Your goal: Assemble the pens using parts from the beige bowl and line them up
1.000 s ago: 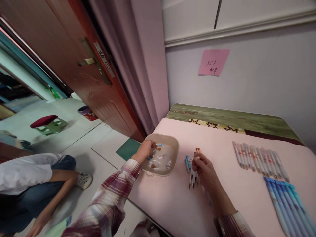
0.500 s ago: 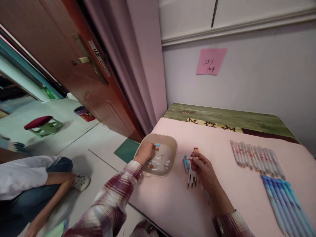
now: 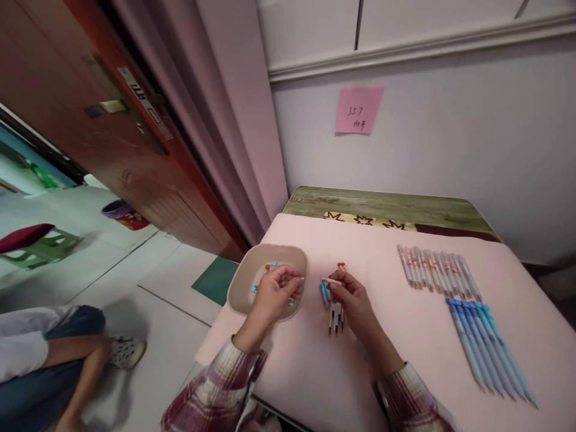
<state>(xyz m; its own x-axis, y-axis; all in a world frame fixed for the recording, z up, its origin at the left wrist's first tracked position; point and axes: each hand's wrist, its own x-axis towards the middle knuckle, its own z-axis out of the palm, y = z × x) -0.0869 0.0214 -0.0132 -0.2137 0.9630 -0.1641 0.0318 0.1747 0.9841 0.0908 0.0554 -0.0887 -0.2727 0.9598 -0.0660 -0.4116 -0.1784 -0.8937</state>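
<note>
My left hand [image 3: 275, 295] is raised over the beige tray [image 3: 243, 270], thumb and fingers pinched on a tiny pale piece [image 3: 302, 278] whose kind I cannot make out. In the tray lie small blue and brown parts [image 3: 269, 266], partly hidden by that hand. Across from it, my right hand [image 3: 353, 298] is closed round a slim whitish pen part [image 3: 330, 281] pointing left at my left hand. Below its fingertips, several white pen refills [image 3: 335, 318] with dark tips lie on the table, beside blue pen pieces [image 3: 324, 294] and orange-brown ones [image 3: 342, 266].
At the right of the pink table cover [image 3: 360, 240] lie a row of clear pinkish pens [image 3: 436, 270] and a row of blue pens [image 3: 488, 348]. A pink note [image 3: 359, 111] is on the wall. At the left, another person's arm [image 3: 85, 366] and a stool [image 3: 40, 246] show.
My left hand has come up out of the tray and moved right, with a tiny pale piece in its fingertips. My right hand still holds its pen part. The view has swung rightward.
</note>
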